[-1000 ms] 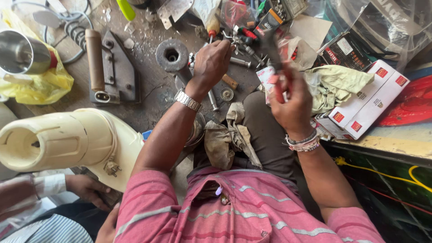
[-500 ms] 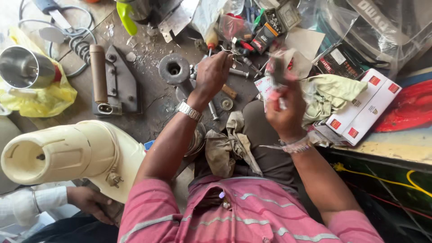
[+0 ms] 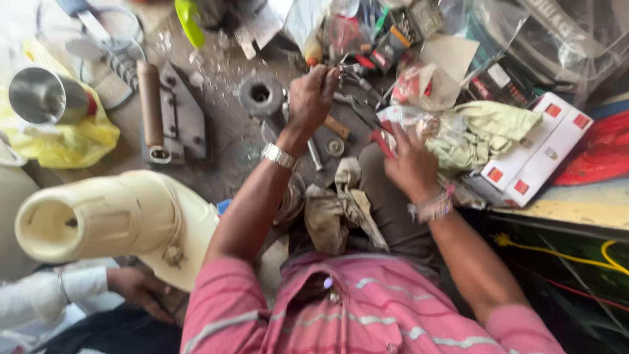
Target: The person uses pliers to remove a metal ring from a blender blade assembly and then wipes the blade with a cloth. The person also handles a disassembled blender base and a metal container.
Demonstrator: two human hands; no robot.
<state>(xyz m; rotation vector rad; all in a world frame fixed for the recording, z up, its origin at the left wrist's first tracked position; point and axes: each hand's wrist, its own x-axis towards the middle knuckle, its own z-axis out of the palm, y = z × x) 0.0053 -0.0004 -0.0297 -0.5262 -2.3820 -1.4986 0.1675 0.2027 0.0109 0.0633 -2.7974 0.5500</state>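
Left hand (image 3: 313,98), steel watch (image 3: 278,156) on the wrist, is pinched shut on a small metal tool (image 3: 347,71) amid the bench clutter at 12 o'clock; the exact kind of tool is too blurred to tell. Right hand (image 3: 409,164) lies at 3 o'clock of it, fingers curled round a red-handled tool (image 3: 381,141) just beside a pale green rag (image 3: 488,131). Round metal bushing (image 3: 261,94) sits at 9 o'clock of the left hand, cream plastic housing (image 3: 111,219) at 8 o'clock, white-and-red box (image 3: 534,154) far out at 3 o'clock.

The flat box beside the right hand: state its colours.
White with red squares, the flat box shows best in the head view.
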